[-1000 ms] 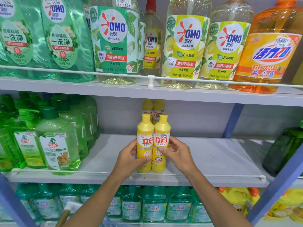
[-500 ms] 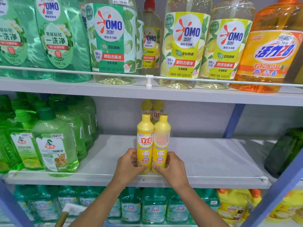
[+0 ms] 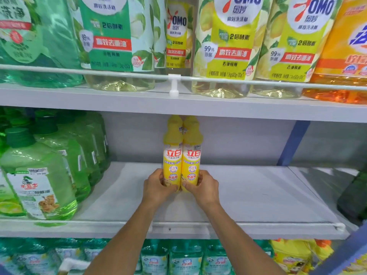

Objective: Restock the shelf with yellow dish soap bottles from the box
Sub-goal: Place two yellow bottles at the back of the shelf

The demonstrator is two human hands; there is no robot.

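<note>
Near edge: white wire rail (image 3: 258,225) runs along the shelf (image 3: 248,195) lip, my forearms reaching over it. My left hand (image 3: 158,187) is wrapped round the base of the left yellow bottle (image 3: 172,161); my right hand (image 3: 202,188) round the right yellow bottle (image 3: 191,161). Both upright, long axis vertical, touching side by side, mid-depth. Directly behind: more yellow bottles' caps (image 3: 183,124), close. Bare shelf to the right; green jugs (image 3: 39,175) crowd the left. Judgement: short push back left.
</note>
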